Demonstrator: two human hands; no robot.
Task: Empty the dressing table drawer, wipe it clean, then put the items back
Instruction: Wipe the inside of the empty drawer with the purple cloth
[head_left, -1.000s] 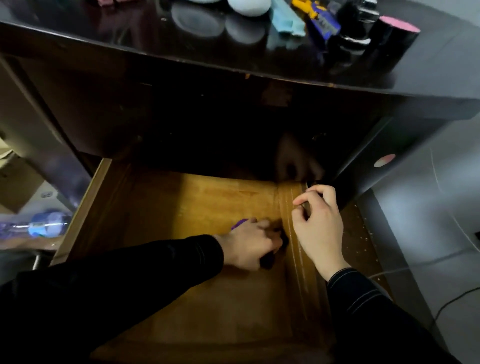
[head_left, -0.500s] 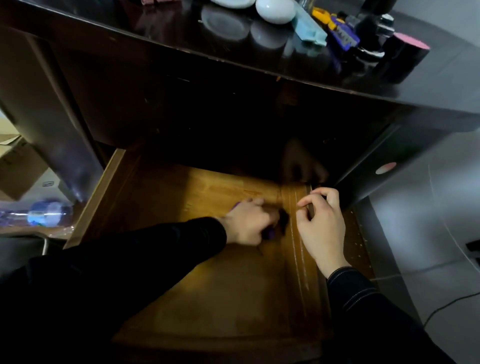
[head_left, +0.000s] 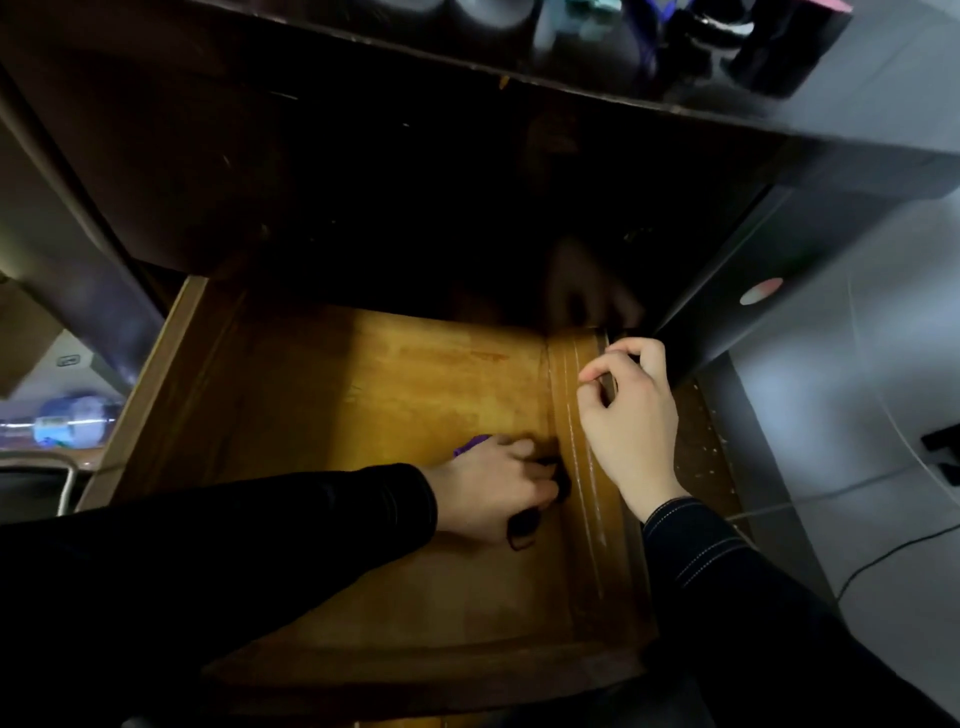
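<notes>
Down in the middle of the frame, my left hand (head_left: 493, 488) is curled round a dark cloth (head_left: 522, 527) with a purple bit, pressing it on the wooden floor of the drawer (head_left: 363, 395) near the right wall, I think to wipe there. My right hand (head_left: 628, 415) pinches the top of that wall so the drawer does not slide. Up on the tabletop (head_left: 904, 88), at the top of the frame, sit blurry things (head_left: 774, 47).

1. A room in a home: a dark, glossy dressing table (head_left: 857, 130) carries small blurred containers (head_left: 675, 36) on its top.
2. Its wooden drawer (head_left: 363, 405) stands pulled out.
3. A thin cable (head_left: 883, 558) trails over the pale floor (head_left: 857, 405).
</notes>
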